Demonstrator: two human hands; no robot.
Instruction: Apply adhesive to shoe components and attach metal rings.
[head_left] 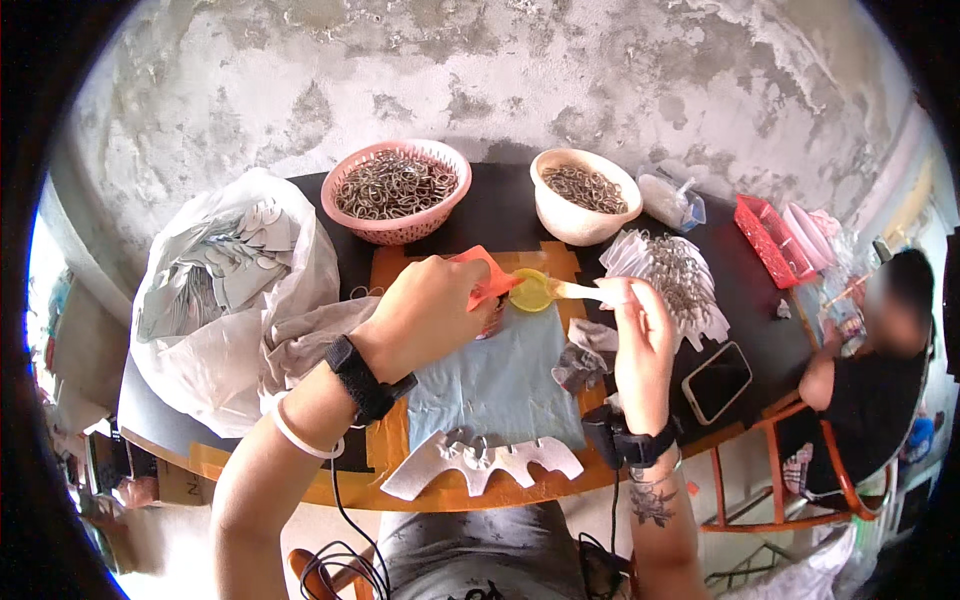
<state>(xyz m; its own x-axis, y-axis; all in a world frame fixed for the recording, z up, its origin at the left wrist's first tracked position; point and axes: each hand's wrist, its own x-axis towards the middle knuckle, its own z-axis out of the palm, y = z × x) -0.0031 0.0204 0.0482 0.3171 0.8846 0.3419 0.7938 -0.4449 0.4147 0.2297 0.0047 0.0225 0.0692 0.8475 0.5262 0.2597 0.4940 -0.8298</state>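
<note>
Over the middle of the table, my left hand (430,305) is closed around a bright orange plastic-looking piece (487,275). Below its fingers shows part of a small dark and red container (492,322), mostly hidden. My right hand (643,330) pinches a slim white handle (580,291), its left end meeting a round, translucent yellow thing (532,291) beside the orange piece; I cannot tell whether they are joined. Under both hands lies a pale blue sheet (495,385). A white scalloped piece (483,467) with metal rings on it lies at the near edge.
Behind stand a pink basket (396,232) and a cream bowl (585,228), both full of metal rings. A white bag (185,365) of flat pieces is left. Ringed pieces (665,285), a phone (717,383), a grey cloth (583,365) and a red basket (775,240) lie right. Someone (865,395) sits far right.
</note>
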